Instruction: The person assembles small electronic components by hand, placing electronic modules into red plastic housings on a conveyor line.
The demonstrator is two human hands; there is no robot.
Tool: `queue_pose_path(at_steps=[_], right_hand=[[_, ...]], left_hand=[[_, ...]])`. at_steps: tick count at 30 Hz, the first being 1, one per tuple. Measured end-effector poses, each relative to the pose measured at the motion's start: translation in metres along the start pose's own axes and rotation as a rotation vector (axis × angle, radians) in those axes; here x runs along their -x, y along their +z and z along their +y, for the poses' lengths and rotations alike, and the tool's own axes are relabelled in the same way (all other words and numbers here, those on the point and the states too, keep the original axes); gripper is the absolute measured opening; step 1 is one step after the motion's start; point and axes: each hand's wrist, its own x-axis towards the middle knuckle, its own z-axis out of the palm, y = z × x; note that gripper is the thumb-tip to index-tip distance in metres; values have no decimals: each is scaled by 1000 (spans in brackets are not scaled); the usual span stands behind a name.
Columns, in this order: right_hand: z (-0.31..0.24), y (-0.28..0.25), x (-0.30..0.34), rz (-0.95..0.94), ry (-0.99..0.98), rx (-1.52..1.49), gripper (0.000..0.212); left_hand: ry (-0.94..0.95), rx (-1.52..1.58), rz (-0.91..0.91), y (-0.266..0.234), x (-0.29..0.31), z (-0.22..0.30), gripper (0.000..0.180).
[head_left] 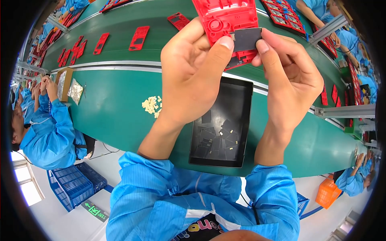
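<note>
My left hand (189, 80) is closed around a red plastic housing (217, 18) with moulded ribs and a round recess, held up over the far side of the bench. A thin dark rectangular plate (247, 39) with small gold contacts at its left end lies across the housing's lower part. My left thumb presses that contact end. Between the thumb and fingers of my right hand (291, 82), the plate's right end is pinched. Below my hands stands a black tray (248, 120), holding several similar dark pieces (217, 140).
Cream-coloured small parts (150, 105) lie in a heap left of the tray. Beyond a metal rail, red housings (139, 38) rest on a green conveyor belt (116, 52). A cardboard box (64, 83) stands at the left, near a co-worker in blue (50, 136).
</note>
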Motion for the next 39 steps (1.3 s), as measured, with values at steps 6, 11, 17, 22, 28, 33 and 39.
queue_pose_path(at_steps=[6,11,17,22,28,33,39], right_hand=[[-2,-3,1,-19,-25,51,22],[0,-6,3,-31,-128,221,22],[7,20,19,27,-432,491,32],[8,19,19,-48,-213,183,28],[2,17,15,-155,93,-225,16],[0,17,17,-180,101,-293,12],[8,20,17,-131,69,-174,11]], left_hand=[[2,-6,17,3,0,-1,34],[11,4,28,5,0,-2,35],[30,-136,75,6,4,7,28],[103,-121,90,8,3,7,26],[126,-143,78,9,4,3,24],[146,-126,24,6,4,0,27],[53,-150,92,3,2,3,32]])
